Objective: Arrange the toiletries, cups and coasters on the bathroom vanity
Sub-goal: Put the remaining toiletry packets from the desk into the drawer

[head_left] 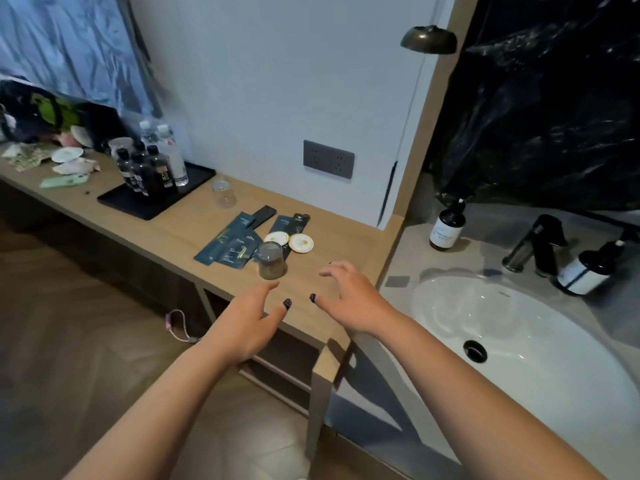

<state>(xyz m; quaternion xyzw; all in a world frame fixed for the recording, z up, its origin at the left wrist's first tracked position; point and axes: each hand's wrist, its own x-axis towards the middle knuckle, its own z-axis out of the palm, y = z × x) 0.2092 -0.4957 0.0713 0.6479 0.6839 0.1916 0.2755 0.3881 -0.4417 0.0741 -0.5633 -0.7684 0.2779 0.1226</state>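
Fingers (266, 289) of my left hand (242, 323) are stretched out loose and hold nothing; the tips reach just short of the near cup (272, 259). My right hand (349, 299) hangs spread over the counter (180, 230), fingers lightly bent, also gripping nothing. Dark polish shows on both thumbnails.

That cup is clear glass, turned mouth down, standing on the near end of the sachets (235, 244). They are flat, dark teal packets fanned out in a loose heap; they carry pale print too small for me to read. Just right of the cup lie two round white coasters (289, 241), touching each other, each with a yellowish mark in the middle that I cannot make out. A second clear cup (224, 194) stands farther back, near the black tray (156, 199). The tray holds dark bottles (145, 171) with labels I cannot read, and clear water bottles behind them.

My counter is pale wood grain. To the right, a white oval sink (519, 334) sits in grey stone, with a black tap (543, 244) and two dark pump bottles (446, 226) bearing white labels, their text blurred. A grey socket plate (328, 159) is on the far wall.
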